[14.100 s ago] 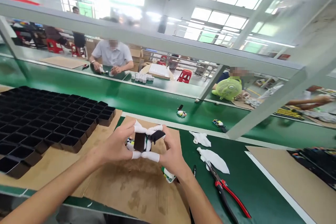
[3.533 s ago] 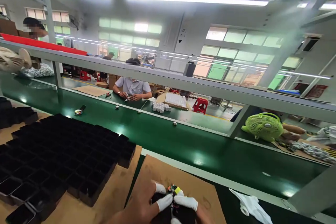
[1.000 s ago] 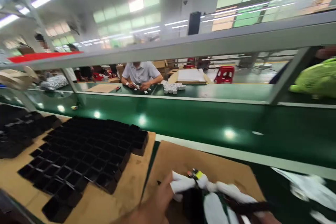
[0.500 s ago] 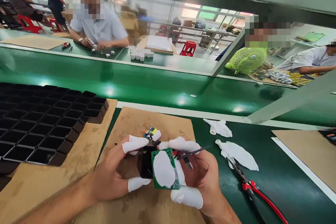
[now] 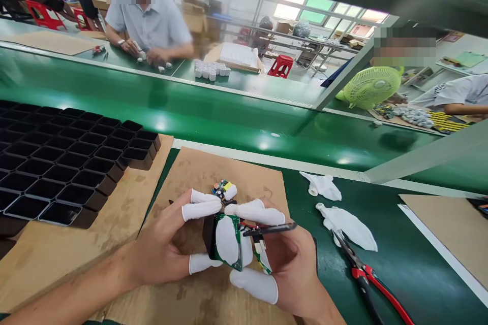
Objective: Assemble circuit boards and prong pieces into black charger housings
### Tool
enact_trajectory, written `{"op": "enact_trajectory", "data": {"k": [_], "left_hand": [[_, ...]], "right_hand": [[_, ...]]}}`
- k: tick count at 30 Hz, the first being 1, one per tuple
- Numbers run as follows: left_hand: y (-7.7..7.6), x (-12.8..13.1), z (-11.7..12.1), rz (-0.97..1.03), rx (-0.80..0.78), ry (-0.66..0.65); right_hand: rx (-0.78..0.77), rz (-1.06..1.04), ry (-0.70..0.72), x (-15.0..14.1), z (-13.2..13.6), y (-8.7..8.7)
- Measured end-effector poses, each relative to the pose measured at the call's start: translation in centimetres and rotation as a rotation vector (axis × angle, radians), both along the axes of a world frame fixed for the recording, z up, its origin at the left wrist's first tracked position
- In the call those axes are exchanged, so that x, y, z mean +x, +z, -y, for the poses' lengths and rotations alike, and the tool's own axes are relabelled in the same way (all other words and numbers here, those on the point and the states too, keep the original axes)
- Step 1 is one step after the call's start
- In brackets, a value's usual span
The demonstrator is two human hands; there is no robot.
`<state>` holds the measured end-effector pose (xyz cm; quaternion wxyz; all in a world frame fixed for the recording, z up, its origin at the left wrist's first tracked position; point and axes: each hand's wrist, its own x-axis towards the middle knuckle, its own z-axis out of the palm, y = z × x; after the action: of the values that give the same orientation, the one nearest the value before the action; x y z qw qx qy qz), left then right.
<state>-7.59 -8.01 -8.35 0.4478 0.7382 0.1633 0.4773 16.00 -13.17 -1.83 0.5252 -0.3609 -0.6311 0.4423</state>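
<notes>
Seen from above, two bare hands with white rubber finger cots meet over a brown cardboard sheet (image 5: 213,172) lying on the green worktop (image 5: 400,264). The left hand (image 5: 168,251) pinches a small black plastic housing (image 5: 208,234) between its capped thumb and forefinger. The right hand (image 5: 282,259) grips a green rectangular circuit board (image 5: 222,238) pressed flat against the housing, its thumb lying across the board's face. The same hand also holds slim dark tweezers (image 5: 270,228) (lying roughly level across its fingers) and a narrow green-and-white part (image 5: 262,259) tucked against the palm. Both hands are closed around these pieces, fingers curled, none spread. A second small circuit board with yellow and coloured components (image 5: 223,189) sticks up just behind the fingertips, above the housing.

To the left of the cardboard sheet sits a large grid of open black square plastic housings (image 5: 68,162), packed edge to edge. To the right of the sheet lie two crumpled white cloth gloves (image 5: 335,208), and near them red-handled pliers (image 5: 362,274). Beyond the sheet runs a glossy green conveyor belt (image 5: 229,117). On its far side a seated person in a pale shirt (image 5: 150,25) handles small white parts, and further right stands a lime-green desk fan (image 5: 371,86).
</notes>
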Motion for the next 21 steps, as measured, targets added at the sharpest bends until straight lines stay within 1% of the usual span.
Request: {"op": "enact_trajectory", "data": {"k": [5, 9, 14, 21], "left_hand": [[0.8, -0.2, -0.2, -0.057, 0.106, 0.068], [0.9, -0.2, -0.2, -0.073, 0.129, 0.105], [1.0, -0.1, -0.2, -0.064, 0.101, 0.099], [1.2, -0.4, -0.7, -0.077, 0.110, 0.067]], "right_hand": [[0.063, 0.030, 0.014, 0.3, 0.1, -0.3], [0.119, 0.074, -0.007, 0.3, 0.1, -0.3], [0.143, 0.076, -0.042, 0.2, 0.1, -0.5], [0.168, 0.130, -0.042, 0.4, 0.1, -0.9]]}}
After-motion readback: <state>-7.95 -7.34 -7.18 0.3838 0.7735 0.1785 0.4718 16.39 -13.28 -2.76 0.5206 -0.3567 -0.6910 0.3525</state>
